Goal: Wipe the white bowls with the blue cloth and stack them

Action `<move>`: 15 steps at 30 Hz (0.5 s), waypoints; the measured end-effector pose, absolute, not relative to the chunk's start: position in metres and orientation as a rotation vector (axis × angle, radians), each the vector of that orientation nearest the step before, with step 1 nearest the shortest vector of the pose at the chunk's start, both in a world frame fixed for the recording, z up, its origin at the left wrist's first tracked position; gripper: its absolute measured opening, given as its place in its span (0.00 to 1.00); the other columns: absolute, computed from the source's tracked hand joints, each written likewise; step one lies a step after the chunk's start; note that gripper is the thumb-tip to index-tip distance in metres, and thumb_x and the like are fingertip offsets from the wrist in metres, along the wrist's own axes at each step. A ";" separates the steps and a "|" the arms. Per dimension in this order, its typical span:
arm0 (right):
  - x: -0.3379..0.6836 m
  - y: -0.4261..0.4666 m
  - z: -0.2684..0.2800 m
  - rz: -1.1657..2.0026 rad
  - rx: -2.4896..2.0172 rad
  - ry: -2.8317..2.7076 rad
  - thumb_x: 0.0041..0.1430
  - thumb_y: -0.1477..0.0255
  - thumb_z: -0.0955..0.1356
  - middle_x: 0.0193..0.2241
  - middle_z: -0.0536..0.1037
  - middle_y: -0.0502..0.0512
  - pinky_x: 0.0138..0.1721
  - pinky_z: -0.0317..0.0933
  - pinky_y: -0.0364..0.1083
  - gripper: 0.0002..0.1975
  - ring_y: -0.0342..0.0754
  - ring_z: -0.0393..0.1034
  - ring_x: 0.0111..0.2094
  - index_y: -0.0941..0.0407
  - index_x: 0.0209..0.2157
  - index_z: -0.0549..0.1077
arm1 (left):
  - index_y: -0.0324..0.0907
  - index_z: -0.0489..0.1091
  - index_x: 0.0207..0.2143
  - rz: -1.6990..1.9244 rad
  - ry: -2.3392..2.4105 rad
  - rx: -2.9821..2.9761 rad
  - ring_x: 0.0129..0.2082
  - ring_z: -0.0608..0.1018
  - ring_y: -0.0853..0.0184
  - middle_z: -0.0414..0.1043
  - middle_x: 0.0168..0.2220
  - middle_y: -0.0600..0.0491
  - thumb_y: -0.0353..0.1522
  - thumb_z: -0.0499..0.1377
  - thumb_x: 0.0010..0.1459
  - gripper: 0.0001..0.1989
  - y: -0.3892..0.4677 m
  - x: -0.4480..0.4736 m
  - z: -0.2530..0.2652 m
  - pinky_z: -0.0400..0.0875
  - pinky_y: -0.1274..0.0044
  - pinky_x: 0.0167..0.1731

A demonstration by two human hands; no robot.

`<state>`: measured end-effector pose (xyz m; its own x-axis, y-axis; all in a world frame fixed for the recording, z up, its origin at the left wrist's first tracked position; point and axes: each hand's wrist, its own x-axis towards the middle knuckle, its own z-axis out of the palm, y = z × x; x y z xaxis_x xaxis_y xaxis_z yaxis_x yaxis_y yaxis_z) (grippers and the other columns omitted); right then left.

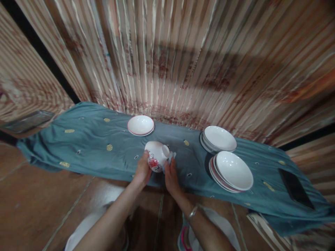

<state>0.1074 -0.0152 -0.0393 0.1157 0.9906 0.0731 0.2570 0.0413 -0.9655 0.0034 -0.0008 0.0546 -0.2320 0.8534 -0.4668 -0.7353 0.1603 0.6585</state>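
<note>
A white bowl with a red flower pattern is held up over the front half of the cloth-covered table, tipped on its side with its foot ring facing right. My left hand grips the bowl's left edge. My right hand is closed on a pale cloth, which presses against the bowl near its foot. The inside of the bowl is turned away from me, and part of the cloth is hidden behind my fingers.
A red-rimmed white dish stands behind the bowl. To the right are two stacks of white bowls, one at the back and one nearer. A dark phone-like slab lies at the right end of the blue-green tablecloth. Curtains hang behind.
</note>
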 end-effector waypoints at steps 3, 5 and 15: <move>0.102 -0.031 -0.046 0.771 -1.411 -1.568 0.69 0.54 0.56 0.72 0.41 0.70 0.68 0.43 0.65 0.39 0.59 0.34 0.72 0.63 0.71 0.42 | 0.34 0.75 0.45 1.489 1.012 0.047 0.40 0.83 0.62 0.81 0.33 0.45 0.31 0.47 0.69 0.17 0.001 0.001 0.061 0.76 0.72 0.47; 0.100 -0.037 -0.047 0.604 -1.373 -1.741 0.70 0.59 0.57 0.72 0.35 0.70 0.67 0.45 0.67 0.38 0.62 0.31 0.72 0.62 0.71 0.36 | 0.33 0.73 0.48 1.487 0.999 -0.009 0.40 0.83 0.62 0.82 0.34 0.45 0.31 0.47 0.69 0.17 0.003 -0.002 0.061 0.76 0.73 0.47; 0.105 -0.026 -0.025 -0.115 -1.132 -2.100 0.67 0.80 0.57 0.72 0.42 0.67 0.64 0.55 0.64 0.37 0.59 0.34 0.72 0.56 0.72 0.35 | 0.35 0.75 0.42 1.444 0.963 0.146 0.42 0.82 0.61 0.82 0.35 0.45 0.35 0.53 0.66 0.14 0.000 -0.002 0.044 0.76 0.72 0.47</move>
<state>0.1053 -0.0263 -0.0251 -0.3407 0.6880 0.6408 0.7537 0.6072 -0.2513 -0.0017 0.0001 0.0441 -0.1622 0.8712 -0.4633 -0.7630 0.1871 0.6188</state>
